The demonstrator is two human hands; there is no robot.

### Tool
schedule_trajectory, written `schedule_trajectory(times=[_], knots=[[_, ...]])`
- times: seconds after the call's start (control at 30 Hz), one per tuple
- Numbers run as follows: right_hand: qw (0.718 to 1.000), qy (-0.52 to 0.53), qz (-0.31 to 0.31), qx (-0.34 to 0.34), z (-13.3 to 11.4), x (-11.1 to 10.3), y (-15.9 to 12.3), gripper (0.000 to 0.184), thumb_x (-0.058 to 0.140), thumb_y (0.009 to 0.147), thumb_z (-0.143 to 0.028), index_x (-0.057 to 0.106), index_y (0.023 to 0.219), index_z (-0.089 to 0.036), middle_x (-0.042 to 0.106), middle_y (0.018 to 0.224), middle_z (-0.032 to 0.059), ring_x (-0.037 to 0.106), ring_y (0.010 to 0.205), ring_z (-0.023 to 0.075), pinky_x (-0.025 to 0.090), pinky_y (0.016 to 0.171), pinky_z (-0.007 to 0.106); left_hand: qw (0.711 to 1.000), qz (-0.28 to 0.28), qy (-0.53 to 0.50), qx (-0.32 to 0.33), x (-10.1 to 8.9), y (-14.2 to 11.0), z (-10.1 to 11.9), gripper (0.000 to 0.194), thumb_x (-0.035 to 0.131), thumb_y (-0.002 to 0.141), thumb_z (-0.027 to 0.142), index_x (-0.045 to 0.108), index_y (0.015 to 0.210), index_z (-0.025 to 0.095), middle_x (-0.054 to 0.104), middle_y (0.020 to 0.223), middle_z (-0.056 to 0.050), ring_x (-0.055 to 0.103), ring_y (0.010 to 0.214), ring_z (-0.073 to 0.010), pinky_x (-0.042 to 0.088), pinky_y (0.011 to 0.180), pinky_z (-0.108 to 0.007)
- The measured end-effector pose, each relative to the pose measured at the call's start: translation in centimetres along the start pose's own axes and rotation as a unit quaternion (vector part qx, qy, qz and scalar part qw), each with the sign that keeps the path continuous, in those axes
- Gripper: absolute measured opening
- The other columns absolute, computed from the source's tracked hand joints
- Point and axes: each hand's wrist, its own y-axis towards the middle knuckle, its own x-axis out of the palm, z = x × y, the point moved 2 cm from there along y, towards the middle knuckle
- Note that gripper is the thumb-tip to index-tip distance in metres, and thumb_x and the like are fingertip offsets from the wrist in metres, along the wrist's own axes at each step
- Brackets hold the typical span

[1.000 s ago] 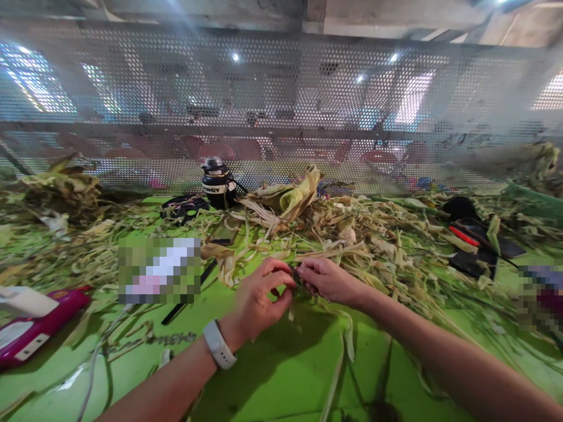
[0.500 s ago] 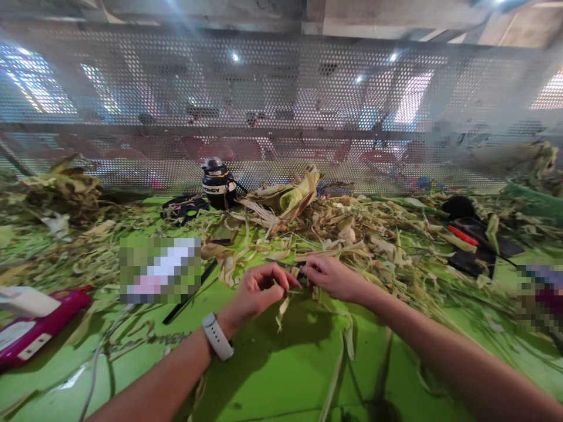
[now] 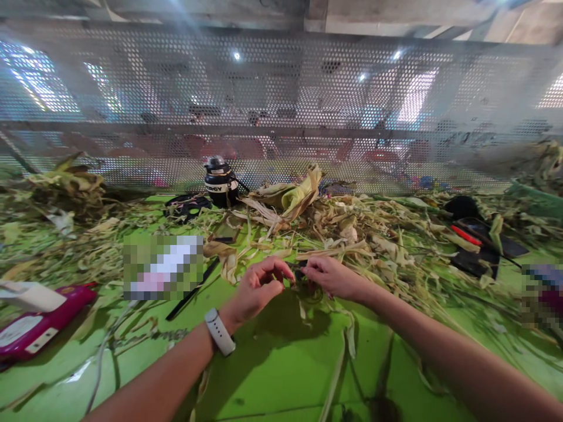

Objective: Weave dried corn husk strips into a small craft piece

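Above the green tabletop, my left hand [image 3: 259,287], with a white watch band [image 3: 219,332] at the wrist, has its fingers curled and the thumb slightly apart from the fingertips. Nothing shows clearly between them. Close beside it, my right hand [image 3: 334,277] is closed in a pinch, knuckles up. A thin dry corn husk strip [image 3: 304,312] dangles beneath its fingertips; the held end is partly hidden. Something small and dark shows by the right fingers, too blurred to name. Loose husk pieces [image 3: 352,234] lie just beyond both hands.
Left stand a magenta power strip [image 3: 48,322] with a white plug and a black strip-shaped piece [image 3: 192,291]. A black jar-like bottle [image 3: 220,183] and a larger husk bundle [image 3: 299,196] sit behind. A perforated metal screen [image 3: 281,99] spans the back. A red-handled tool [image 3: 467,235] lies right.
My left fingers have parted from the husk strip, which now hangs further right, below my right hand. The right hand has hardly moved. The view has shifted slightly.
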Motion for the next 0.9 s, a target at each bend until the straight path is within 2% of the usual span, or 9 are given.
schedule_trajectory(times=[0.1, 0.23, 0.37, 0.5, 0.6, 0.67, 0.73, 0.8, 0.9], knots=[[0.999, 0.024, -0.013, 0.031, 0.1, 0.1, 0.0, 0.024, 0.042, 0.085, -0.03, 0.044, 0.064, -0.019, 0.05, 0.052, -0.0051, 0.039, 0.033, 0.0058, 0.03, 0.032, 0.018, 0.986, -0.01, 0.141, 0.086, -0.3, -0.2, 1.0, 0.011, 0.054, 0.073, 0.019, 0.064, 0.078, 0.017, 0.058, 0.076, -0.003, 0.052, 0.068, -0.0137, 0.041, 0.06, -0.026], [0.998, 0.05, -0.014, 0.04, 0.0, 0.0, 0.1, 0.024, 0.041, 0.086, -0.028, 0.044, 0.064, -0.019, 0.055, 0.054, -0.0039, 0.037, 0.032, 0.0047, 0.029, 0.03, 0.017, 0.926, -0.088, 0.321, 0.177, 0.5, -0.7, 1.7, 0.019, 0.065, 0.071, 0.032, 0.067, 0.086, 0.021, 0.057, 0.077, -0.002, 0.052, 0.072, -0.0156, 0.037, 0.062, -0.028], [0.998, 0.057, -0.01, 0.027, 0.2, 0.2, 0.2, 0.024, 0.043, 0.086, -0.028, 0.045, 0.064, -0.019, 0.054, 0.053, -0.0045, 0.037, 0.032, 0.0049, 0.029, 0.031, 0.017, 0.87, -0.144, 0.438, 0.175, 1.7, -1.2, 1.7, 0.015, 0.062, 0.073, 0.031, 0.066, 0.085, 0.022, 0.059, 0.077, -0.003, 0.053, 0.072, -0.0181, 0.035, 0.063, -0.031], [0.999, 0.041, -0.015, 0.022, 0.0, 0.3, 0.1, 0.024, 0.043, 0.086, -0.026, 0.044, 0.064, -0.019, 0.055, 0.053, -0.0047, 0.038, 0.033, 0.0051, 0.03, 0.034, 0.017, 0.85, -0.155, 0.484, 0.14, 2.2, -1.5, 1.6, 0.011, 0.059, 0.073, 0.03, 0.062, 0.076, 0.02, 0.06, 0.075, -0.004, 0.054, 0.069, -0.02, 0.036, 0.063, -0.033], [0.999, 0.034, -0.021, 0.032, -0.2, 0.5, 0.0, 0.023, 0.041, 0.087, -0.025, 0.043, 0.065, -0.019, 0.057, 0.054, -0.0048, 0.037, 0.033, 0.0047, 0.03, 0.035, 0.017, 0.858, -0.14, 0.482, 0.111, 2.1, -1.5, 1.1, 0.013, 0.063, 0.069, 0.03, 0.061, 0.075, 0.019, 0.062, 0.073, -0.004, 0.055, 0.066, -0.0204, 0.037, 0.06, -0.032], [0.999, 0.022, -0.021, 0.032, -0.2, 0.6, 0.0, 0.024, 0.04, 0.088, -0.026, 0.043, 0.065, -0.019, 0.058, 0.055, -0.0047, 0.037, 0.034, 0.005, 0.03, 0.035, 0.017, 0.87, -0.123, 0.469, 0.091, 1.8, -1.3, 0.7, 0.004, 0.062, 0.07, 0.024, 0.061, 0.07, 0.019, 0.061, 0.068, -0.003, 0.054, 0.061, -0.0186, 0.035, 0.056, -0.03], [1.0, -0.002, -0.014, 0.025, 0.0, 0.7, 0.1, 0.024, 0.04, 0.088, -0.027, 0.044, 0.065, -0.019, 0.058, 0.056, -0.004, 0.039, 0.037, 0.0059, 0.031, 0.038, 0.018, 0.899, -0.101, 0.42, 0.074, 1.4, -1.0, 0.6, 0.007, 0.059, 0.073, 0.019, 0.062, 0.066, 0.019, 0.06, 0.064, -0.002, 0.053, 0.058, -0.0161, 0.034, 0.053, -0.027], [0.999, -0.028, -0.001, 0.016, 0.1, 0.6, 0.2, 0.024, 0.042, 0.087, -0.024, 0.046, 0.064, -0.018, 0.057, 0.055, -0.0035, 0.043, 0.043, 0.007, 0.032, 0.043, 0.018, 0.937, -0.091, 0.333, 0.051, 0.8, -0.5, 0.8, 0.011, 0.058, 0.076, 0.021, 0.064, 0.067, 0.019, 0.059, 0.063, 0.0, 0.052, 0.057, -0.0136, 0.035, 0.051, -0.024], [0.997, -0.062, 0.046, 0.016, 0.2, 0.2, 0.3, 0.025, 0.045, 0.085, -0.017, 0.044, 0.059, -0.018, 0.052, 0.053, -0.0032, 0.042, 0.049, 0.0085, 0.029, 0.05, 0.02, 0.964, -0.144, 0.223, 0.009, -0.1, 0.0, 1.3, 0.015, 0.061, 0.077, 0.03, 0.066, 0.068, 0.018, 0.057, 0.064, 0.001, 0.051, 0.059, -0.011, 0.038, 0.054, -0.021]])
